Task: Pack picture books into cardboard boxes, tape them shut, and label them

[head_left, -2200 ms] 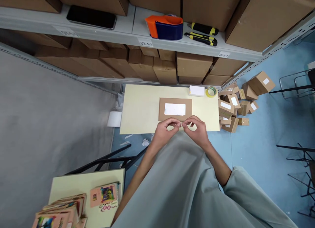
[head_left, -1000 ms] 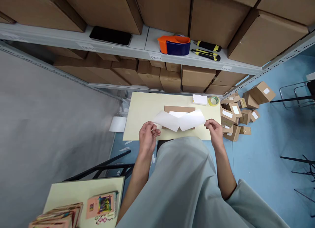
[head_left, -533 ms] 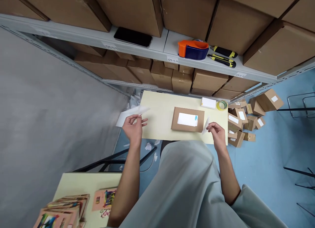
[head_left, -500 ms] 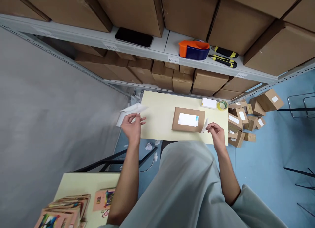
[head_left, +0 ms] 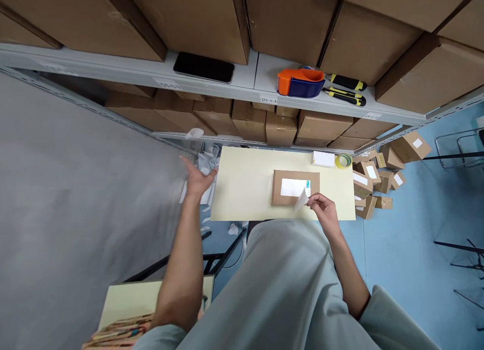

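likely disposal step: left hand, fingers apart; right hand, fingers clamped on curled white paper slip, next probably needing release.

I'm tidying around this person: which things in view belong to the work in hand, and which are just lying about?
Apparently in use:
- right hand, pinching a paper piece
- left hand, open
- brown box bearing a white label
- pale table

Probably just lying about:
- white carton
- tape roll
- black phone
- orange-blue holder
- black-yellow cutters
- paper scraps on floor
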Demonstrator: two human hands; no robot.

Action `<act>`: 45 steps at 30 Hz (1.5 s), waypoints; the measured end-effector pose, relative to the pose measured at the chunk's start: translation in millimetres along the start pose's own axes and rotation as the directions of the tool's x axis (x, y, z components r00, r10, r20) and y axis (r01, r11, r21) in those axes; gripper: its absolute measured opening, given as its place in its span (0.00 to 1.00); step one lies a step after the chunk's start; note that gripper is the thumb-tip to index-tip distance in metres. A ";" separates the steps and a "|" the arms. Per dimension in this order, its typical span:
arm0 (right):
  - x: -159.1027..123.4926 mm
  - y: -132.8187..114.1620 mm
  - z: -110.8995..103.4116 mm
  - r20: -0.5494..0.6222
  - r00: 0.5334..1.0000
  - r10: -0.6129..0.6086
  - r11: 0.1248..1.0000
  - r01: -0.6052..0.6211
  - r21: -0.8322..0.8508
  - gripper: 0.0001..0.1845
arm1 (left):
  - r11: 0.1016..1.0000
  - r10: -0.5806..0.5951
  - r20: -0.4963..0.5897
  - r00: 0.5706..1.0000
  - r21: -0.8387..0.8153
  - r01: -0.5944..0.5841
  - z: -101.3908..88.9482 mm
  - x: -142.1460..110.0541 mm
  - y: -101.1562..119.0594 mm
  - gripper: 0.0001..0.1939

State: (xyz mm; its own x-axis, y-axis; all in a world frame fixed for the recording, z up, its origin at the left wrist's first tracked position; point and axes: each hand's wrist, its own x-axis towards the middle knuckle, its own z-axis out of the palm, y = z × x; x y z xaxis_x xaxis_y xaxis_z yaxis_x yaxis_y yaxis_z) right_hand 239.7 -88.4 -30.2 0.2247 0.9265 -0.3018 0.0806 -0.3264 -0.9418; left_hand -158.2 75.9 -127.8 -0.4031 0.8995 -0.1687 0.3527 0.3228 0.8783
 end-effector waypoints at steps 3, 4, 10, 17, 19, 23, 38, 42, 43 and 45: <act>2.1 -0.5 4.5 -0.002 1.000 0.017 1.000 -0.017 0.013 0.07 | 1.000 0.027 0.132 0.991 -0.016 -0.025 40.4 -49.3 15.6 0.53; 2.9 -0.4 5.1 0.000 1.000 0.018 1.000 -0.018 0.014 0.07 | 0.998 0.054 0.209 0.976 -0.027 -0.049 53.8 -70.8 23.4 0.50; 6.8 3.9 -0.2 -0.040 0.999 -0.012 0.999 0.013 0.038 0.06 | 0.940 0.338 0.462 0.819 -0.208 -0.271 102.3 -191.6 74.6 0.15; 4.4 7.9 -20.0 -0.013 1.000 -0.007 0.987 0.009 0.160 0.10 | 0.903 0.424 0.441 0.791 -0.269 -0.335 120.3 -243.5 84.9 0.10; 2.9 7.6 -27.0 0.003 1.000 -0.003 0.981 0.002 0.193 0.11 | 0.900 0.433 0.427 0.794 -0.257 -0.353 126.0 -248.8 82.7 0.09; -0.1 8.5 -40.4 0.021 1.000 0.001 0.976 -0.006 0.218 0.11 | 0.879 0.476 0.404 0.781 -0.242 -0.410 135.6 -257.1 84.9 0.08; -8.1 11.0 -61.9 0.121 0.992 -0.024 0.967 -0.008 0.255 0.15 | 0.924 0.359 0.428 0.830 -0.285 -0.253 156.6 -278.4 105.6 0.11; -6.7 15.4 -69.9 0.157 0.987 -0.039 0.984 0.010 0.181 0.20 | 0.925 0.061 0.407 0.911 -0.367 0.102 152.9 -270.4 99.9 0.19; -5.6 17.5 -71.8 0.117 0.992 -0.045 0.988 0.027 0.153 0.20 | 0.905 0.000 0.413 0.911 -0.387 0.176 150.9 -268.5 99.2 0.20; -3.0 22.0 -75.0 0.023 0.998 -0.059 0.996 0.058 0.075 0.19 | 0.856 -0.085 0.456 0.886 -0.421 0.299 146.4 -265.8 99.1 0.21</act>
State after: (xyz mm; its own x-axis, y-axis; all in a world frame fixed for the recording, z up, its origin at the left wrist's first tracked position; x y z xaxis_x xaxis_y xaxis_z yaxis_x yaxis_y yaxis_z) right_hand 313.6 -112.4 -38.9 0.1974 0.9483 -0.2487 0.0207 -0.2576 -0.9660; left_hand 107.5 -88.1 -61.5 -0.0024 0.9036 -0.4283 -0.1742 0.4214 0.8900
